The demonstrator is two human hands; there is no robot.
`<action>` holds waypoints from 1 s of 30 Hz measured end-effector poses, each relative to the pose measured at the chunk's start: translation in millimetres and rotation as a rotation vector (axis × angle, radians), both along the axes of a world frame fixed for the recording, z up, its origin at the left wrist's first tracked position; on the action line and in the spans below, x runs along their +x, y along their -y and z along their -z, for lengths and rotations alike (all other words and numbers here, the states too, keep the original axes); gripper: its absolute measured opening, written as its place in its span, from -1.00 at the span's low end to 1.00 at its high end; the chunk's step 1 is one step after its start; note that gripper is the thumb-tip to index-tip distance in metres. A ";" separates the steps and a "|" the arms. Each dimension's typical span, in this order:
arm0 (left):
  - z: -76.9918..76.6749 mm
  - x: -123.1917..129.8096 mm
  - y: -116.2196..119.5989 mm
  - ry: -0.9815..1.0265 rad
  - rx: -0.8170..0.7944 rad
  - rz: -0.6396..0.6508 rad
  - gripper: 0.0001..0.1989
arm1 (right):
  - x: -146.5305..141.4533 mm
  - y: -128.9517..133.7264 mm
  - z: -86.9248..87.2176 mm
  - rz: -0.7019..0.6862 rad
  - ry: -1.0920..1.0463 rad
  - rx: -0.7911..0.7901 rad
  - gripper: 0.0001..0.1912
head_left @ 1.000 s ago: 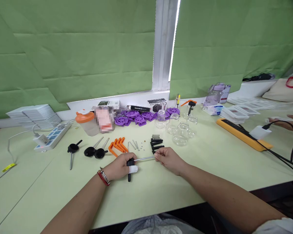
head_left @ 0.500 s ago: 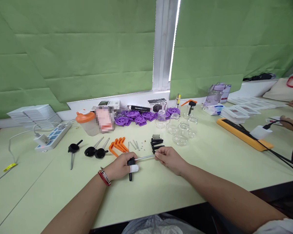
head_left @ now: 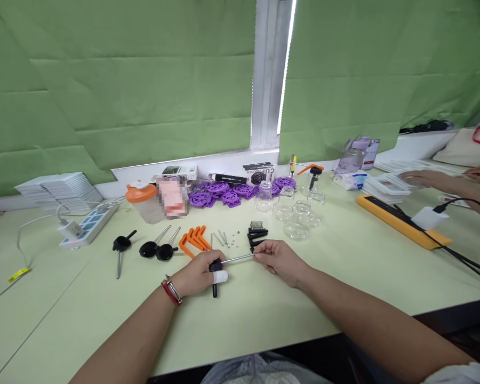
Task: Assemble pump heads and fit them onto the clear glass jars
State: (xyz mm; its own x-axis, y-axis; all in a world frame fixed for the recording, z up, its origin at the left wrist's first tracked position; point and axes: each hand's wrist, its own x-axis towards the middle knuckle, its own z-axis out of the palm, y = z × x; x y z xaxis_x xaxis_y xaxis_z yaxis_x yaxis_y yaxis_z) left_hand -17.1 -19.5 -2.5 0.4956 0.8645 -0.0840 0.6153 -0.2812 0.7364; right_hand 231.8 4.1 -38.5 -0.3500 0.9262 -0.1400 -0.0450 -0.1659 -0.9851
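My left hand [head_left: 204,271], its thumb wrapped in white, is closed around a black plastic piece [head_left: 215,265] with a dark peg sticking out below. From that piece a thin metal rod [head_left: 238,259] runs to the right. My right hand [head_left: 278,260] pinches the far end of the rod, and its fingertips hide that end. Just beyond the right fingers lie black handle-like parts [head_left: 258,233] and springs [head_left: 256,225]. Orange bent handles [head_left: 196,237], short metal pins [head_left: 224,238] and tiny loose bits lie beyond my left hand. Black cup-shaped parts with metal rods [head_left: 165,252] rest to the left.
Glass jars [head_left: 300,216] and purple plastic parts [head_left: 230,193] stand behind. An orange-lidded cup [head_left: 142,200] and a white power strip [head_left: 90,226] are at left. At right are an orange power strip [head_left: 400,221], cables, stacked white frames [head_left: 386,186] and another person's hands [head_left: 424,180].
My hands hold the same piece and rod in nearly the same place. At the right, the other person's hand has reached left over the white frames.
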 end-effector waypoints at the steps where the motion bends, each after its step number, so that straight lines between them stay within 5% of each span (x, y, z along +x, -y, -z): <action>1: -0.4 0.2 0.1 0.000 -0.002 -0.001 -0.73 | -0.1 0.0 0.6 -0.001 -0.004 0.004 -0.77; 30: -2.3 0.2 1.6 -0.044 0.011 0.015 -0.74 | -3.3 5.5 -7.2 0.013 0.222 0.094 -0.87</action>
